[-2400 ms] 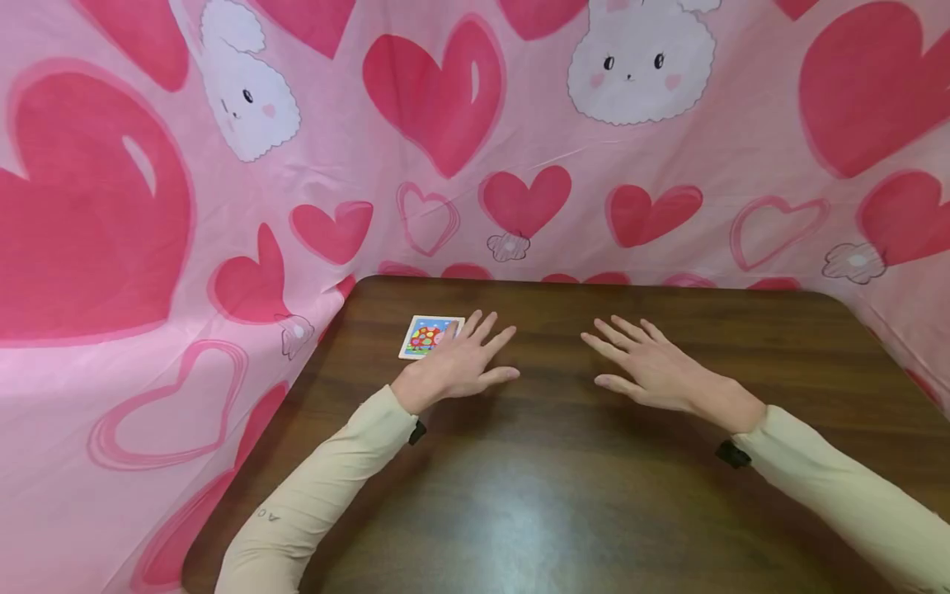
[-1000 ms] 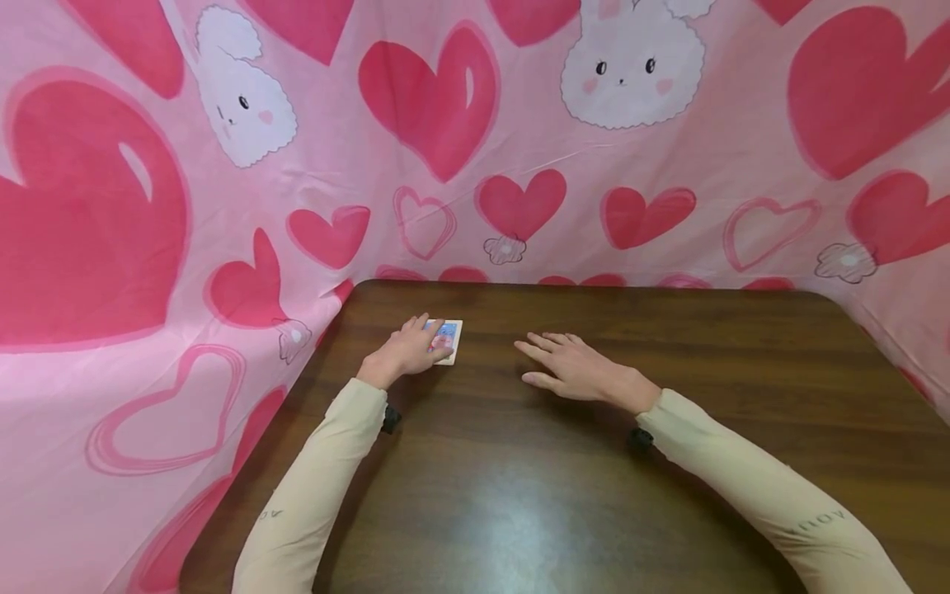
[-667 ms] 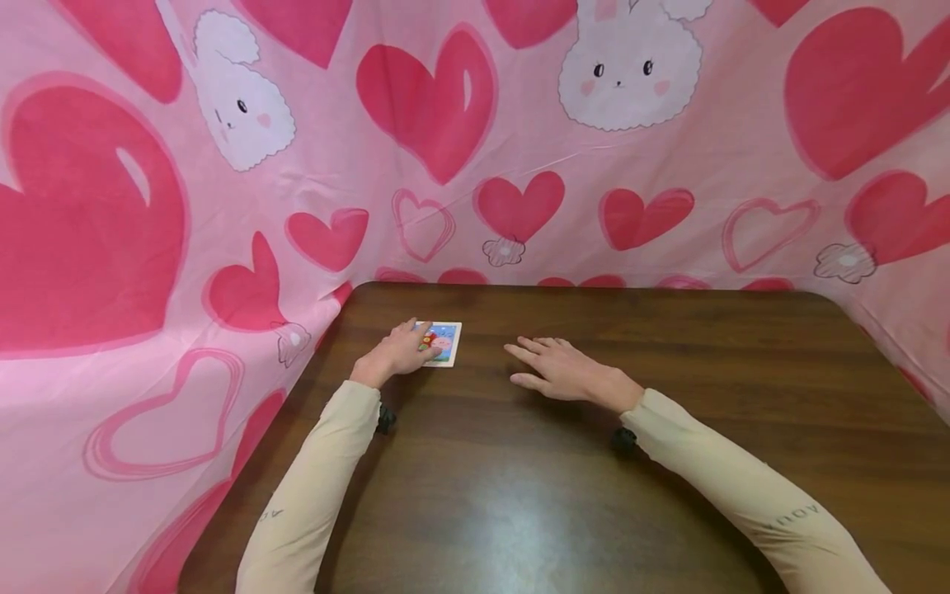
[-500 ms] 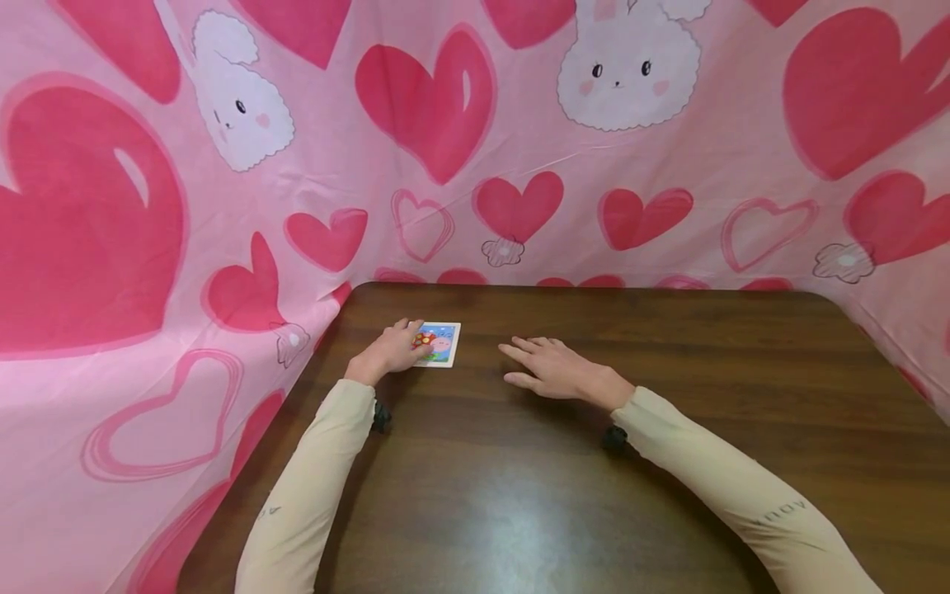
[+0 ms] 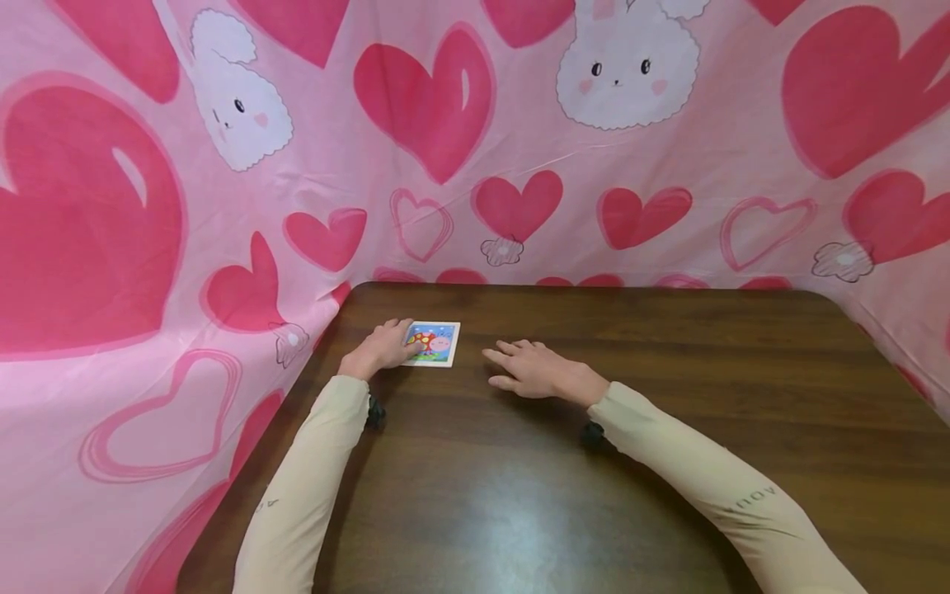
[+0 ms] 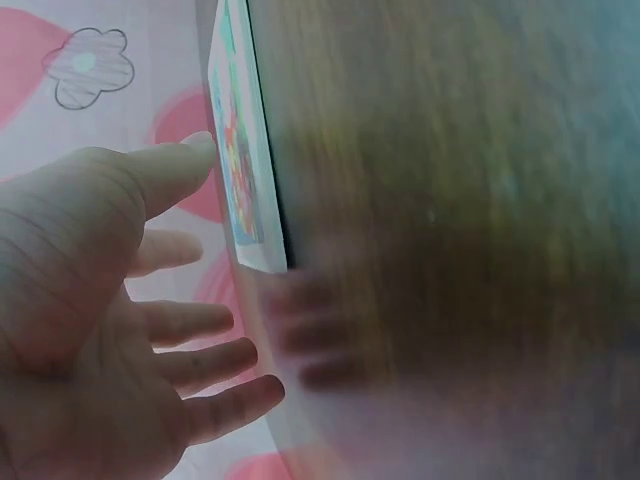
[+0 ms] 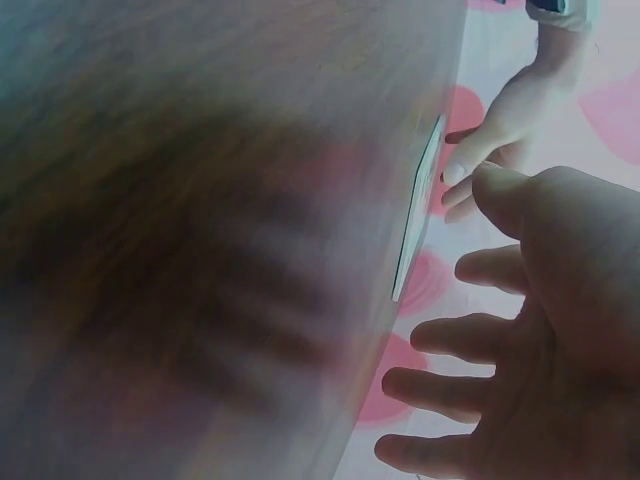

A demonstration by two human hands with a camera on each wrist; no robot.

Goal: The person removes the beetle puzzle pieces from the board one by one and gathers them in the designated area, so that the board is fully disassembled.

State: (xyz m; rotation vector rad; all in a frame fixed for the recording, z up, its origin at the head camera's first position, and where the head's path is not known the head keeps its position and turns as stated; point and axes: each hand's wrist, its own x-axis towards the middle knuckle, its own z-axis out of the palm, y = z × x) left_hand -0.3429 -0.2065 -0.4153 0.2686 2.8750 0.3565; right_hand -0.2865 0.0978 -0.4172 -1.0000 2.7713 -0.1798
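Note:
A flat, square picture board (image 5: pixel 434 345) with a white border lies at the back left of the table; its picture shows a pink-faced cartoon creature with a spotted red body on blue. My left hand (image 5: pixel 382 345) overlaps the board's left edge in the head view. In the left wrist view its fingers (image 6: pixel 205 375) are spread over the tabletop, with the thumb close to the board's edge. To the right of the board hovers my right hand (image 5: pixel 534 369), palm down, holding nothing. Its fingers (image 7: pixel 435 395) are extended and apart in the right wrist view.
The dark wooden table (image 5: pixel 519 478) has rounded far corners and reflects light at the front. A pink cloth (image 5: pixel 312 165) printed with hearts and rabbits hangs behind it and along the sides. Dark devices, such as the left wrist one (image 5: pixel 376 412), sit under both wrists.
My left hand has moved left off most of the board, uncovering more of its picture. My right hand has come left towards the board. The board stays about where it was.

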